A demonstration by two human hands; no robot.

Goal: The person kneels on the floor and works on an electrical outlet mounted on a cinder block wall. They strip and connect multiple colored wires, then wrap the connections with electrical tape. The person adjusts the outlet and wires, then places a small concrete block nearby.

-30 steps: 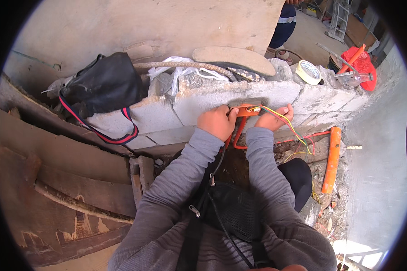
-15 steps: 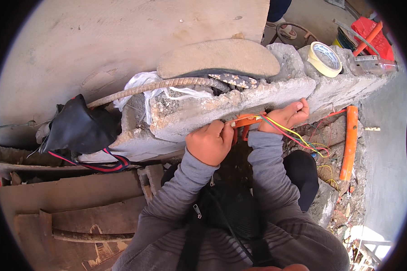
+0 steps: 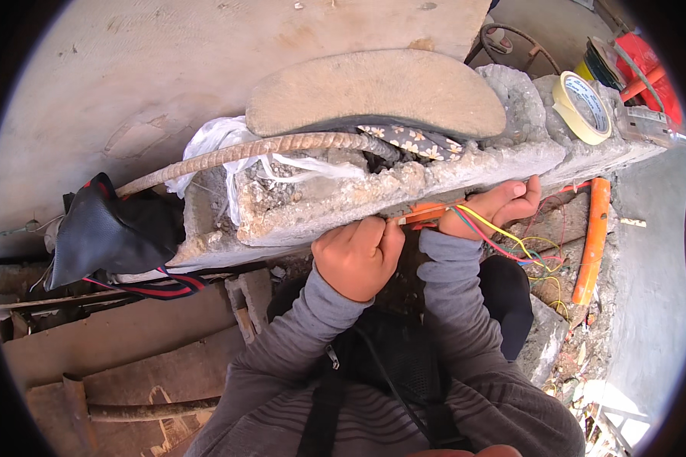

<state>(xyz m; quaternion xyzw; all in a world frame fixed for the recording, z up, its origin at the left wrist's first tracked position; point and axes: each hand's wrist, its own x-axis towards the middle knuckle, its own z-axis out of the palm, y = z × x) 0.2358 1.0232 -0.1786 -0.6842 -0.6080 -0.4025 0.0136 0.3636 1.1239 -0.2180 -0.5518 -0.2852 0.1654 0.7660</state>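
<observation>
- The left hand (image 3: 356,257) is curled nearly into a fist, its thumb and forefinger closed on the left end of an orange piece (image 3: 425,212).
- The right hand (image 3: 498,208) is half closed, fingers bent inward and thumb lying toward them; whether anything sits between its fingertips I cannot tell.
- The orange piece lies between the two hands, at the near side of the block wall (image 3: 297,215), partly hidden by the hands and the wall's edge.
- Red, yellow and green wires (image 3: 503,231) run from the orange piece's right end, pass over the near side of the right hand and hang in loose loops to the right.
- Farther right, an orange pipe (image 3: 592,242) stands apart from both hands.
- On top of the wall, toward the right, is a pale yellow roll of tape (image 3: 581,108).
- Left of the tape rests a tan rounded slab (image 3: 373,95), with floral cloth (image 3: 415,142) just on its near side.
- A ribbed bar (image 3: 244,151) extends left from there, across white plastic (image 3: 209,152).
- At the far left is a black bag (image 3: 118,228) with a red-striped strap (image 3: 168,288).
</observation>
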